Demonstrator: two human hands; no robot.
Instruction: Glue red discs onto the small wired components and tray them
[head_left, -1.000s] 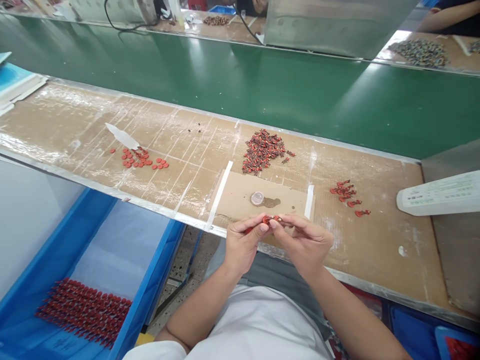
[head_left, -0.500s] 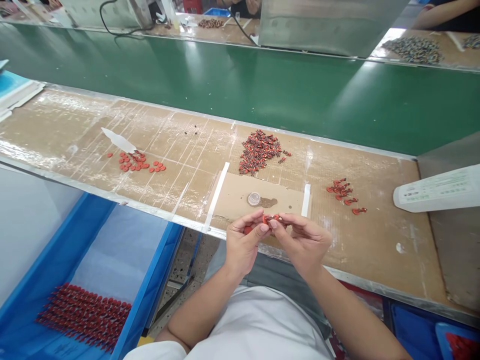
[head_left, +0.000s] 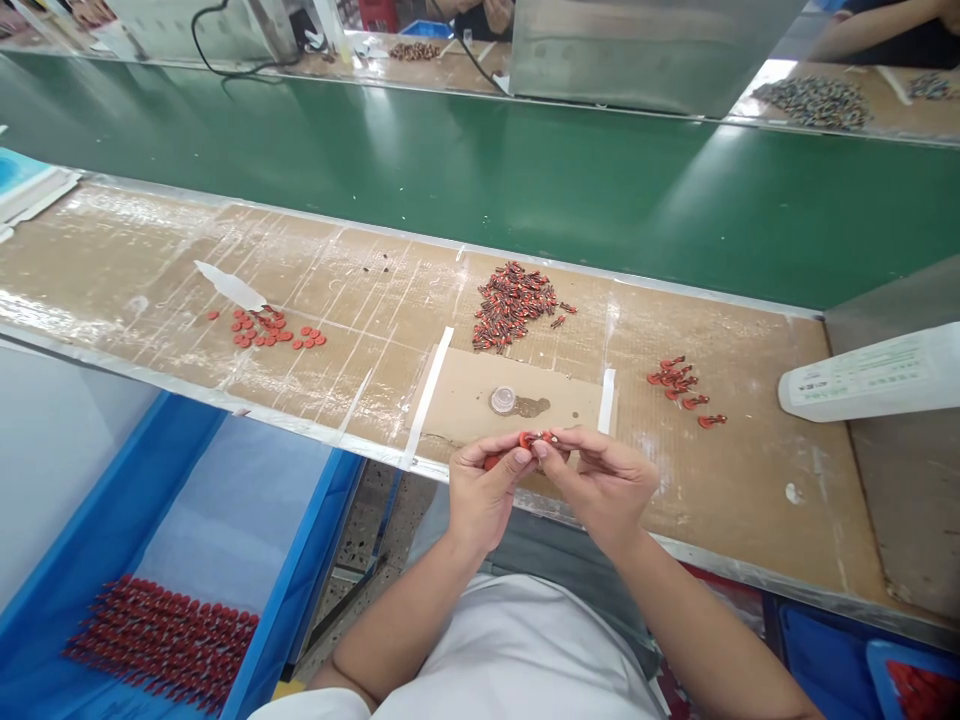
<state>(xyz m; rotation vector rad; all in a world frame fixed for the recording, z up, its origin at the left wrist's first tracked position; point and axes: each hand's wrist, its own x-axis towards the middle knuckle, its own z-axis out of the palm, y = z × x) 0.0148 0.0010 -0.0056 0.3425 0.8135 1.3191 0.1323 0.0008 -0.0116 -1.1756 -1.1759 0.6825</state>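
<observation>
Over the table's front edge, my left hand [head_left: 480, 495] and my right hand [head_left: 611, 488] meet, fingertips pinched on a small red figurine [head_left: 538, 440] with a round red base. The left fingers are at its base end and the right fingers at its other end. Another red piece [head_left: 491, 462] shows among my left fingers, partly hidden. Just beyond my hands, a small round clear dish [head_left: 503, 400] sits on a cardboard sheet [head_left: 450, 405] beside a wet brown patch. Behind it lies a heap of small red and black figurines [head_left: 514, 305].
Loose red discs [head_left: 274, 330] lie left by a white strip [head_left: 229, 285]. Several figurines on bases [head_left: 675, 378] stand right, near a white bottle [head_left: 862, 375]. A blue bin [head_left: 292, 560] below left holds rows of red pieces [head_left: 161, 640]. A green belt [head_left: 420, 160] runs behind.
Both hands stay pinched on the figurine, with barely any finger movement. The whole view has shifted slightly.
</observation>
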